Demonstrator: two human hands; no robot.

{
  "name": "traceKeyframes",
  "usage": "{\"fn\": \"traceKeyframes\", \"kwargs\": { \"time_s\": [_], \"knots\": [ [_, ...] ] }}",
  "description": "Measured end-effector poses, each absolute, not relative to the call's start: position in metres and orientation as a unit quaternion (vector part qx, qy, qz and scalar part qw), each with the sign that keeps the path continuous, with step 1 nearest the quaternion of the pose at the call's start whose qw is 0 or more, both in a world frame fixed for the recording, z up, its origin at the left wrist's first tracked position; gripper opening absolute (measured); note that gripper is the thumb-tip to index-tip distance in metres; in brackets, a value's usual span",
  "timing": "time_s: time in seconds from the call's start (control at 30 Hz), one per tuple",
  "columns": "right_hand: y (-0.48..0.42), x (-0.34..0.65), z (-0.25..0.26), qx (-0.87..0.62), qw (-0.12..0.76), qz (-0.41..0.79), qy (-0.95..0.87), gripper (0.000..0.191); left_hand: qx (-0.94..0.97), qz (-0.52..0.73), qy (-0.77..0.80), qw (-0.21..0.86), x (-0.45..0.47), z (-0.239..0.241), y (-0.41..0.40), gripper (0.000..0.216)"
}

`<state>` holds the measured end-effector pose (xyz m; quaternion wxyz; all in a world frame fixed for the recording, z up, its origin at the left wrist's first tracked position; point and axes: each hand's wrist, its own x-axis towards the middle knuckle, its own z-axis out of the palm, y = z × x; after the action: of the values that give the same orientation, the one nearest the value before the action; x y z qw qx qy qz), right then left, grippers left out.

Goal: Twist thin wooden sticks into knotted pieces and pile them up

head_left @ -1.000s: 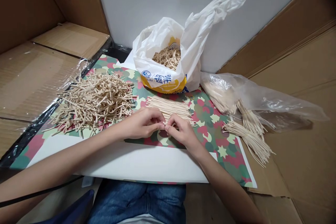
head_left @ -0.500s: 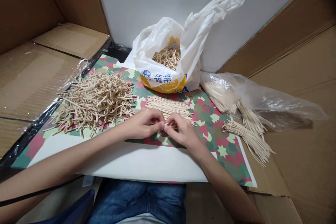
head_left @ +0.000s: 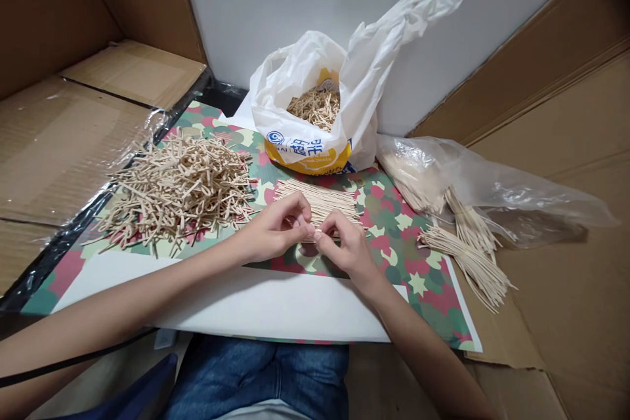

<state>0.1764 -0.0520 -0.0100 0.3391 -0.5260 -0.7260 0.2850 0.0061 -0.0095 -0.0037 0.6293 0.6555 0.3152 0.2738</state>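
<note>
My left hand (head_left: pixel 278 228) and my right hand (head_left: pixel 348 246) meet fingertip to fingertip over the near edge of a flat row of straight, pale thin sticks (head_left: pixel 327 200). Both are closed in a pinch around a thin pale stick, most of which my fingers hide. To the left lies a loose heap of bent and looped pale pieces (head_left: pixel 184 184). All of this rests on a camouflage-patterned sheet (head_left: pixel 417 283), with white paper (head_left: pixel 275 302) along its near side.
Behind the row stands an open white plastic bag (head_left: pixel 300 138) with similar bent pieces in it. On the right, tied stick bundles (head_left: pixel 467 262) lie by a clear plastic bag (head_left: pixel 531 200). Cardboard (head_left: pixel 83 138) and a pale wall (head_left: pixel 275 0) enclose the spot.
Both hands have shifted slightly to the right, still pinched together. My left fingers are a little more arched. The heap, the row and the bags stay where they were.
</note>
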Motion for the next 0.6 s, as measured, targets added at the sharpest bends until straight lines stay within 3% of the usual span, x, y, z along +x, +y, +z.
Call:
{"fn": "traceKeyframes", "kwargs": {
  "time_s": [0.17,0.27,0.47,0.6],
  "knots": [
    [-0.049,0.176,-0.009,-0.539,0.355,0.355,-0.677,0.013,0.81,0.293,0.316,0.399,0.003,0.0,-0.012,0.014],
    [-0.047,0.176,-0.009,-0.527,0.368,0.432,-0.633,0.014,0.835,0.291,0.304,0.353,0.001,0.001,-0.012,0.014],
    [-0.042,0.177,-0.01,-0.517,0.328,0.518,-0.597,0.017,0.809,0.276,0.331,0.399,0.004,-0.003,-0.012,0.015],
    [-0.04,0.181,-0.009,-0.547,0.286,0.359,-0.7,0.018,0.735,0.257,0.369,0.508,0.007,-0.006,-0.011,0.014]
  ]
}}
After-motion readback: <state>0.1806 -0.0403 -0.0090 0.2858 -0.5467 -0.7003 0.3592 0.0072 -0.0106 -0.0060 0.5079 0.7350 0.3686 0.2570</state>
